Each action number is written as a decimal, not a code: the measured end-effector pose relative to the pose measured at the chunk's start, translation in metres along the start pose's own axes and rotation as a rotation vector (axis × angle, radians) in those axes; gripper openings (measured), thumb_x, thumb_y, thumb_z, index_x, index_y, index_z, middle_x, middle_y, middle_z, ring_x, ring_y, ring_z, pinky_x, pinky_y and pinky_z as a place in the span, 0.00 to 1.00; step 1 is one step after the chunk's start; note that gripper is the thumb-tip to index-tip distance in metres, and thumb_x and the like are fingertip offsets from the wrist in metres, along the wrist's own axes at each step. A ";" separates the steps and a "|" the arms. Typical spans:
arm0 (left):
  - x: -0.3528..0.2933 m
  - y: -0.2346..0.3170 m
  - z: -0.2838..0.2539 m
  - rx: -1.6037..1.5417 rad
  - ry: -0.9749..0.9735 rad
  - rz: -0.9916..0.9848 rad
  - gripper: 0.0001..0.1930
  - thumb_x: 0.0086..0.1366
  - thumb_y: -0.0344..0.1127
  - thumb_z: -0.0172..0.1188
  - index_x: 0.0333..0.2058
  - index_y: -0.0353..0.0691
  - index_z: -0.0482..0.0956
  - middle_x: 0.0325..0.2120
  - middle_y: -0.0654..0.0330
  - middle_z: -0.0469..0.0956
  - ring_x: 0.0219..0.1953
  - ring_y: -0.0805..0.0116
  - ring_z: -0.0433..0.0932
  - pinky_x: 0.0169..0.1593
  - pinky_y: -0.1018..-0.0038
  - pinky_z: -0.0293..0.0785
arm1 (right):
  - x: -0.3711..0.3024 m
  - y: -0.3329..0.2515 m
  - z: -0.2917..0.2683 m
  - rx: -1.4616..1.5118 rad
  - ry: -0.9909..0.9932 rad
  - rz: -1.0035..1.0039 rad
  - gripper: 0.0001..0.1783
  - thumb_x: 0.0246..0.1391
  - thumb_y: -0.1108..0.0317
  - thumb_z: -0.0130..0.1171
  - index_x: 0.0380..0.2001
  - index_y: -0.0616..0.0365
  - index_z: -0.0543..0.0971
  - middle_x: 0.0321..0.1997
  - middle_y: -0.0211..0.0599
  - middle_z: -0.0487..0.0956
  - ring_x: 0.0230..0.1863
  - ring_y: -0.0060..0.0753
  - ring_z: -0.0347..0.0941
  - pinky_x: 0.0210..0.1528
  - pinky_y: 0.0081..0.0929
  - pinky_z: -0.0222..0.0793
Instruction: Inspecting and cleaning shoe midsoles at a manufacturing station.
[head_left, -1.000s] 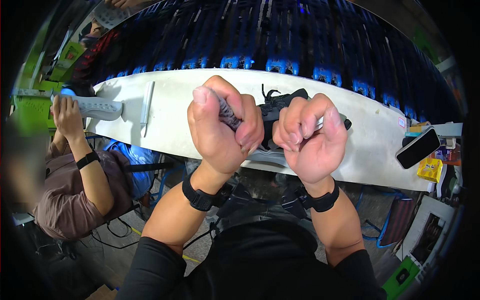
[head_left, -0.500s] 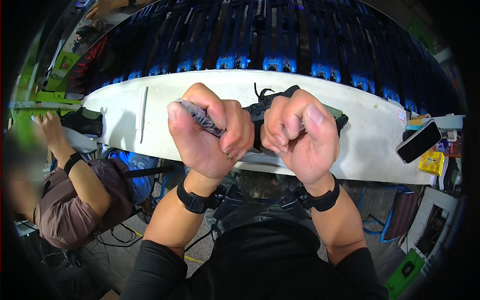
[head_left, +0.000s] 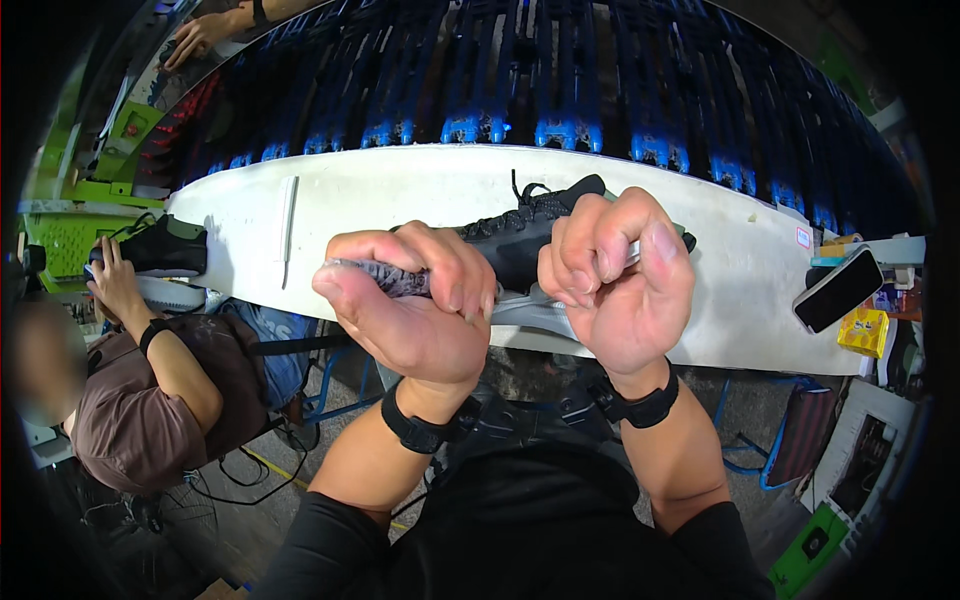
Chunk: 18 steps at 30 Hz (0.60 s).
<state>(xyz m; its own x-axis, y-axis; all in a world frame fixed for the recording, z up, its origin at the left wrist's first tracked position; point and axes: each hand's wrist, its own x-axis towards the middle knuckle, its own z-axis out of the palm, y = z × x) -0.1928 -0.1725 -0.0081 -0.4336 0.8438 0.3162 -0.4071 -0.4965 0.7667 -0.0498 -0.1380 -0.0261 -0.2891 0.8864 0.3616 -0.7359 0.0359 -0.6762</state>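
Both my hands are raised over the white bench, palms toward me. My left hand [head_left: 415,305] is closed around a mottled grey wrapped handle [head_left: 385,277]; its far end is hidden in the fist. Curled tight, my right hand [head_left: 625,285] has a thin pale strip [head_left: 633,253] showing between thumb and fingers; whether it joins what the left hand holds, I cannot tell. Behind and between them lies a black lace-up shoe [head_left: 515,235] on its side. A grey shoe sole [head_left: 540,315] shows below it, near the bench's front edge, partly covered by my hands.
A slim white tool [head_left: 286,230] lies on the bench [head_left: 245,245] at left. Beyond runs a dark conveyor with blue bars [head_left: 570,135]. At right are a phone [head_left: 838,290] and a yellow packet [head_left: 863,332]. A person [head_left: 160,400] sits at left, hand at a black shoe [head_left: 170,248].
My left hand has come lower and tilted, and my right hand has shifted slightly down and right. More of the black shoe and grey sole shows. The person at left has moved a hand to the shoe.
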 end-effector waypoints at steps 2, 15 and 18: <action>-0.001 -0.001 0.001 0.099 0.110 0.077 0.28 0.83 0.68 0.34 0.41 0.48 0.65 0.14 0.62 0.64 0.12 0.72 0.59 0.17 0.74 0.62 | -0.001 -0.001 -0.001 -0.013 0.004 -0.025 0.23 0.80 0.50 0.36 0.32 0.52 0.65 0.27 0.34 0.67 0.23 0.23 0.54 0.26 0.26 0.57; 0.012 0.000 0.018 0.175 0.072 -0.059 0.29 0.84 0.64 0.37 0.36 0.42 0.64 0.12 0.62 0.63 0.11 0.74 0.59 0.15 0.75 0.58 | 0.000 0.003 0.002 -0.034 0.046 -0.067 0.22 0.80 0.50 0.35 0.32 0.52 0.65 0.26 0.34 0.66 0.23 0.23 0.52 0.25 0.26 0.55; 0.016 0.001 0.006 0.060 -0.055 -0.120 0.30 0.84 0.65 0.35 0.36 0.43 0.63 0.11 0.62 0.62 0.11 0.74 0.58 0.15 0.75 0.57 | -0.001 0.000 0.004 -0.029 0.038 -0.045 0.22 0.80 0.51 0.35 0.32 0.52 0.64 0.26 0.34 0.66 0.23 0.23 0.52 0.25 0.27 0.55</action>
<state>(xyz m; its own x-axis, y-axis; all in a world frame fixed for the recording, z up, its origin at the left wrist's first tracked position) -0.1951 -0.1587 0.0007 -0.3387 0.9073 0.2491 -0.4042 -0.3794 0.8323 -0.0526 -0.1407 -0.0239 -0.2323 0.9004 0.3679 -0.7293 0.0891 -0.6784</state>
